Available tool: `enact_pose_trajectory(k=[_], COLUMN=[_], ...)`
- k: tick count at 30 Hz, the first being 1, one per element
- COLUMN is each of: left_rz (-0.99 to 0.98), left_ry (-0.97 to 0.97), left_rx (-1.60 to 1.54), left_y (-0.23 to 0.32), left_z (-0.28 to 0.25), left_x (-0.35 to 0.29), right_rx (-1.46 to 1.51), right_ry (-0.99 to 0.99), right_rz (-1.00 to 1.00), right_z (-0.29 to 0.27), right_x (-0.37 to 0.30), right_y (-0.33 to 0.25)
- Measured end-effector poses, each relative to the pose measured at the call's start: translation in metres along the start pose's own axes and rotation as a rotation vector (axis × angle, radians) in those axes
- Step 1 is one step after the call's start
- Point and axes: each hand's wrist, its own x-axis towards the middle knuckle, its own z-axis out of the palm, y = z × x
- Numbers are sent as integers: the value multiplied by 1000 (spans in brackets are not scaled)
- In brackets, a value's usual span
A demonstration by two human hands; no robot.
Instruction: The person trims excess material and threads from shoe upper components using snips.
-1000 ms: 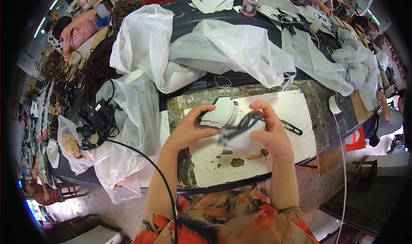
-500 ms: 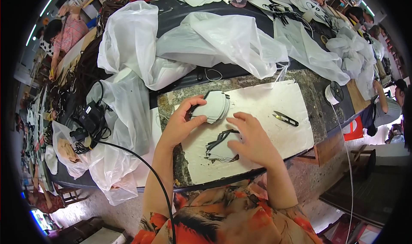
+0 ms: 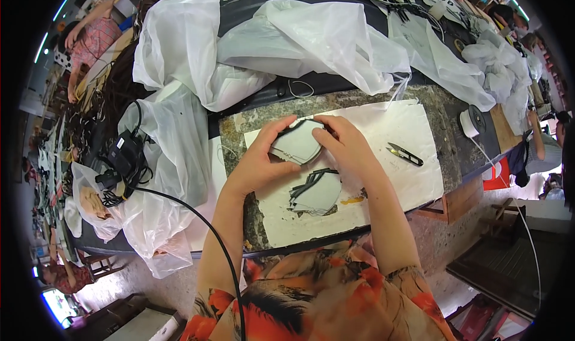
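Between my two hands is a stack of pale grey-white cut pieces with rounded sides and dark edging. My left hand closes around its left side, thumb along the near edge. On the right side my right hand grips the same stack, fingers at the far edge and thumb on top. Closer to me, a second bunch of similar pieces with black strips lies on the white sheet. Thread snips with dark handles rest on the sheet to the right of my hands.
Translucent plastic bags spread across the far side and left. A spool of white cord stands at right, its cord trailing down. A black adapter with cables sits at left. Another person is at the far left.
My right hand has moved up from beside the near bunch and taken hold of the stack. That stack is turned and tilted differently. The near bunch is now uncovered.
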Motion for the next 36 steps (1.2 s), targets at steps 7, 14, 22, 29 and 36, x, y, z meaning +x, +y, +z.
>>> enact_pose_trajectory(k=[7,14,22,29,36], left_rz=[87,178,163,116,41], left_ry=[-75,410,366,384,336], left_rx=[258,299,241,292,281], left_y=[3,7,3,-2,2], left_z=[-17,12,36,21,32], left_x=[-11,-68,-120,-131,-126], right_rx=[40,336,430,-333,-612], right_ry=[-55,101,228,694,526], right_rz=[32,-51,118,10,22], right_z=[-1,-21,-13,-67,-83], right_x=[3,16,-16,-62,-101], right_y=[-4,-4,-26,56,72])
